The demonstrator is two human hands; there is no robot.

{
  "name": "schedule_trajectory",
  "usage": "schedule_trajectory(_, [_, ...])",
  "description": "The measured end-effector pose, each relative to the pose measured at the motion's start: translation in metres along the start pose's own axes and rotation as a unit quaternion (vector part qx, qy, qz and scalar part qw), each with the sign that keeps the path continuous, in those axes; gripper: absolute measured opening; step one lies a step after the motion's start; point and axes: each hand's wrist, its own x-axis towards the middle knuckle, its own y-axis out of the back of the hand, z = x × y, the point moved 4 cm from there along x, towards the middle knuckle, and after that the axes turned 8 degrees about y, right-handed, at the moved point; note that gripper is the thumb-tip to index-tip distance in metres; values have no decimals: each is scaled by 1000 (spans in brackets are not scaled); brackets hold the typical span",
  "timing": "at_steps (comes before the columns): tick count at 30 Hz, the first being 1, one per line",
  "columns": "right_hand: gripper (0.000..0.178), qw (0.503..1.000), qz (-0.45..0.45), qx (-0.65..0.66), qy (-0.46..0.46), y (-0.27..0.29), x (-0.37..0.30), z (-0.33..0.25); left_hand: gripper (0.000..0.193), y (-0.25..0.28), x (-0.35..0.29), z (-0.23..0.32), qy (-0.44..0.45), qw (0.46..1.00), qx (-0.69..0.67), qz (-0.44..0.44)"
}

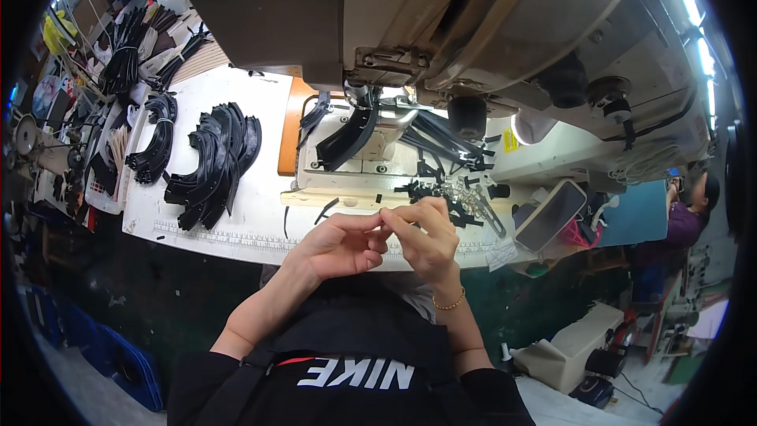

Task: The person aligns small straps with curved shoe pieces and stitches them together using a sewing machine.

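Observation:
Close to the front edge of the white sewing table (236, 244), my left hand (335, 251) and my right hand (432, 244) meet, fingertips pinched together. Whatever they hold between them is too small to make out. A gold-coloured bracelet circles my right wrist. Beyond the hands stands a large sewing machine (394, 24), with a curved black strip (348, 142) lying below its needle area. To the right of my right hand lies a heap of small metal fittings (465, 196) mixed with short black strap pieces (430, 170).
On the left lie a pile of curved black strips (211, 162) and a tied bundle of them (158, 140). A measuring tape (229, 238) runs along the table's front edge. A phone (552, 215) rests at right. Farther right is another person (684, 225) in purple.

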Motion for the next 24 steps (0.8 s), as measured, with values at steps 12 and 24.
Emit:
schedule_trajectory(12, [7,901,74,270,-331,-8,-9,12,20,-33,-26,21,-479,669,536,187])
schedule_trajectory(24, [11,967,49,80,-236,0,10,-3,9,-52,-38,9,-570,526,581,246])
